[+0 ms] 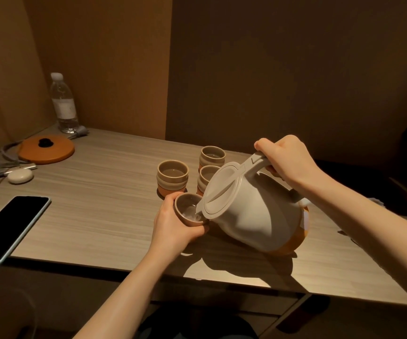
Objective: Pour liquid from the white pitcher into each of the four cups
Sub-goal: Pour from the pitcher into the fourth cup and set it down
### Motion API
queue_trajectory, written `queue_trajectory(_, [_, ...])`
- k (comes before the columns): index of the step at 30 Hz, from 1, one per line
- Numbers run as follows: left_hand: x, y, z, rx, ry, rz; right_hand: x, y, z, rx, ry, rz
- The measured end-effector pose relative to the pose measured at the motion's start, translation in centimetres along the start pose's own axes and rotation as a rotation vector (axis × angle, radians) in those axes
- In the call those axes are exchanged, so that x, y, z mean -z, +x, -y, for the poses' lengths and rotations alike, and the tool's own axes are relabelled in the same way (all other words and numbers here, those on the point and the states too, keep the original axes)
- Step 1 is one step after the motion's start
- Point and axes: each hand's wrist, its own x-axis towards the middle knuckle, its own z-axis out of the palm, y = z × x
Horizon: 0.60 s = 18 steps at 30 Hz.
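My right hand point(286, 162) grips the handle of the white pitcher point(251, 214), which has an orange base and is tilted left with its spout over a cup. My left hand point(173, 227) holds that cup point(189, 212) lifted and tipped toward the spout; liquid shows inside it. Three more beige and terracotta cups stand upright on the table behind: one at the left point(173, 176), one at the back point(212, 156), and one point(206, 176) partly hidden by the pitcher's lid. The left and back cups appear to hold liquid.
On the wooden table point(99, 216), a black phone point(11, 227) lies at the front left edge. An orange round lid point(47, 149), a water bottle point(64, 104), a small white case point(20, 176) and cables sit at the far left. Brown walls close the back.
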Motion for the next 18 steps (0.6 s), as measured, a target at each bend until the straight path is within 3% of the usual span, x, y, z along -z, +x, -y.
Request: queue_trajectory(18, [-0.4,0.2,-1.3,0.029,-0.061,-0.028,1.3,-1.4,-3.2,-0.214,0.39,-0.066])
